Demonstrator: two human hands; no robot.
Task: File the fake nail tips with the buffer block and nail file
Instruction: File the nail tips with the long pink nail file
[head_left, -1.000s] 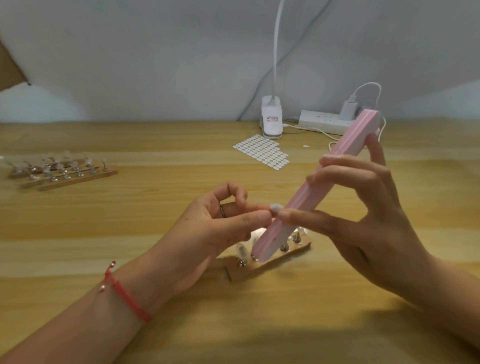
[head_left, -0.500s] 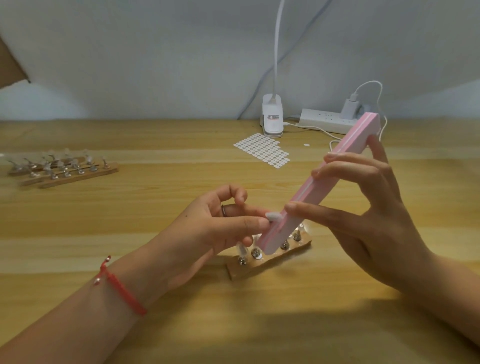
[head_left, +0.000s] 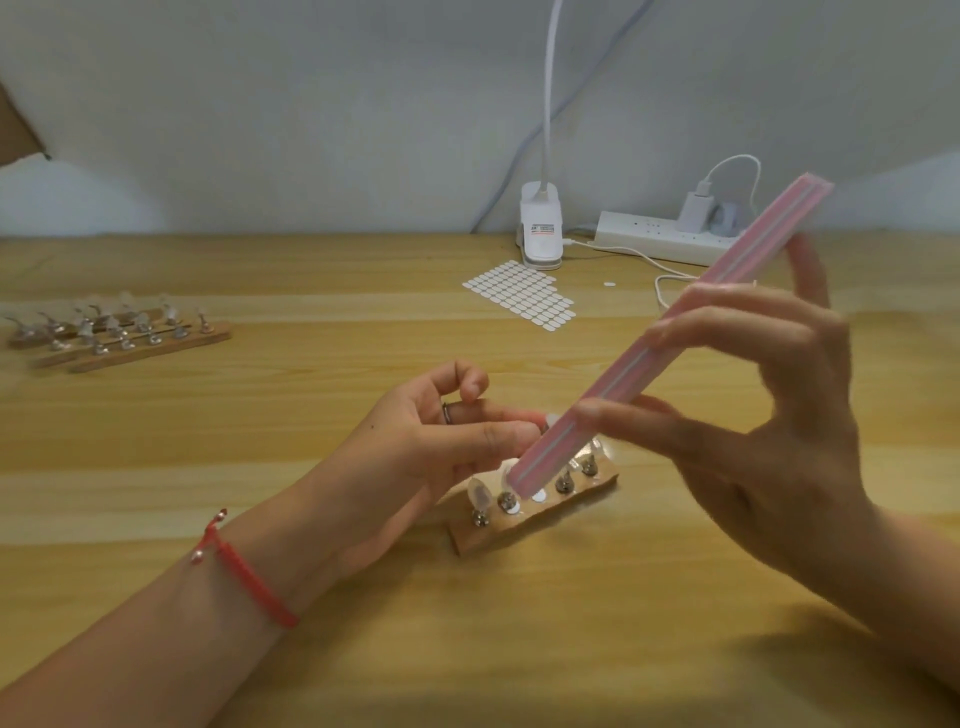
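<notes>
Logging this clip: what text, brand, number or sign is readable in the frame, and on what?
Label on the white lamp clip: dark print over an orange bar, too blurred to read.
Power strip: no legible marking.
Pink buffer block: stripes only, no text.
No other writing shows.

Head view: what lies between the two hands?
In the head view, the buffer block, held by the right hand, crosses the gap; a nail tip pinched by the left hand meets it.
</notes>
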